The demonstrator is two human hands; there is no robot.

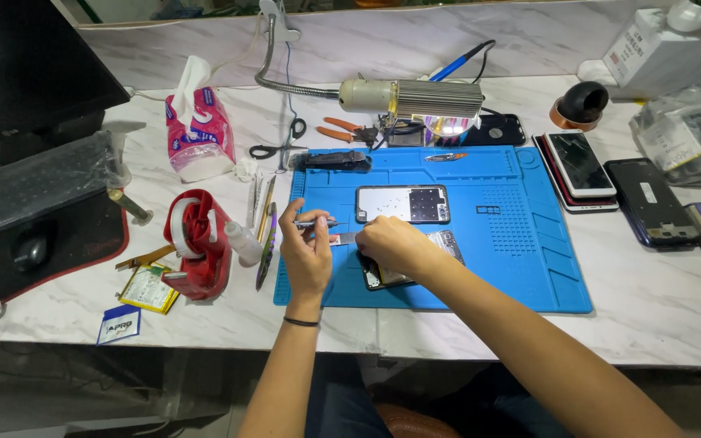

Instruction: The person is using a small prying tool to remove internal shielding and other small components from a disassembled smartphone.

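Observation:
My left hand (306, 247) is closed around a thin tool (318, 223), likely tweezers, whose tip points right. My right hand (395, 243) rests on an opened phone body (448, 243) lying on the blue work mat (529, 243) and pinches a small flat metal piece (344, 238) between the two hands. Just beyond them a phone frame with a silver inner plate (403, 203) lies flat on the mat. Most of the opened phone is hidden under my right hand.
A gooseneck lamp (411, 97) hangs over the mat's far edge. Scissors (277, 146), orange pliers (342, 128), a red tape dispenser (200, 239), a tissue pack (199, 130) and hand tools lie left. Phones (582, 166) and a dark phone (651, 203) lie right.

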